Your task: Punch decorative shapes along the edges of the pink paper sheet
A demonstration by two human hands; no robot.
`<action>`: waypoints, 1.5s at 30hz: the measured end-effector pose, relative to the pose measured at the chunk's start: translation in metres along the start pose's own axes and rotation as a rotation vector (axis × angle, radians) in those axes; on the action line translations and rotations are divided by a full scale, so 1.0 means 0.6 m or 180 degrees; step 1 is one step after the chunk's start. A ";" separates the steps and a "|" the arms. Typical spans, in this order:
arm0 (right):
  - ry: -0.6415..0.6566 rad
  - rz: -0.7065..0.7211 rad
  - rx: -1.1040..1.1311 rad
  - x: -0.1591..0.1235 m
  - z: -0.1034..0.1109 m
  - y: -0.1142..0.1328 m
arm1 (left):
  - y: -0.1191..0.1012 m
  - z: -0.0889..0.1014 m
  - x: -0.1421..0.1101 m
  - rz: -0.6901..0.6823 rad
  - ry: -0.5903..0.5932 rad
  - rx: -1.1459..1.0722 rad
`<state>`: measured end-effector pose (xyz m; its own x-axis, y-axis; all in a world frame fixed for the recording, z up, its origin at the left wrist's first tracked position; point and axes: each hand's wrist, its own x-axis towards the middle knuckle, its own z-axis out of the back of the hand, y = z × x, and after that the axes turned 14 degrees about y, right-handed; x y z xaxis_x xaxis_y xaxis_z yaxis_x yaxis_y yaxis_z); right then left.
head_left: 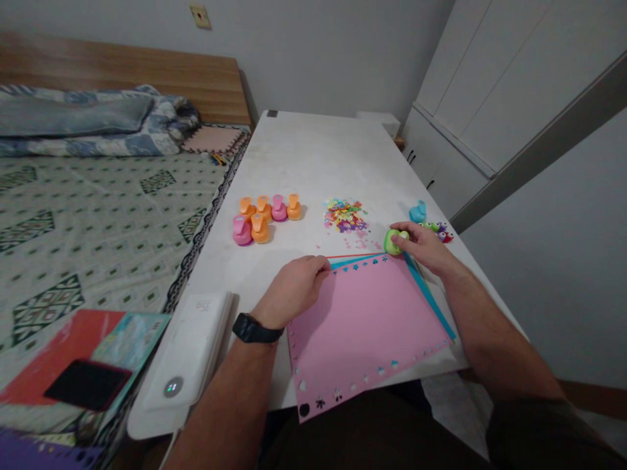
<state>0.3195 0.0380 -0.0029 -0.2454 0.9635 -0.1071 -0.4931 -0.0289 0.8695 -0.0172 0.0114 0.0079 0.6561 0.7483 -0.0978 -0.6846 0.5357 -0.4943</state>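
A pink paper sheet (365, 320) with punched shapes along its edges lies on top of blue and red sheets on the white table (304, 156). My left hand (294, 287), fingers curled, presses on the pink sheet's far left corner. My right hand (424, 248) is closed on a green craft punch (393, 240) at the sheet's far right corner. A pile of small coloured paper cut-outs (345, 215) lies just beyond the sheets.
Several orange and pink punches (264, 217) stand in a group at the left of the table. A blue punch (418, 211) and more small punches (439, 230) sit at the right edge. A white device (189, 356) lies at the near left corner. A bed (98, 196) runs along the left.
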 end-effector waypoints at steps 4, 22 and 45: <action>0.0086 -0.0022 -0.0127 -0.002 0.000 -0.001 | -0.001 0.001 0.000 0.0050 -0.0010 0.0007; 0.0386 -0.0330 -0.0869 -0.006 -0.002 0.018 | -0.001 0.001 0.000 0.0070 -0.0062 -0.0038; 0.0250 -0.0335 -0.0919 -0.002 -0.017 0.011 | 0.001 -0.002 0.002 0.0002 -0.0065 -0.0038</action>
<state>0.3082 0.0337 -0.0021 -0.2385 0.9420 -0.2359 -0.7330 -0.0153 0.6801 -0.0166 0.0122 0.0063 0.6491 0.7564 -0.0805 -0.6811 0.5307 -0.5045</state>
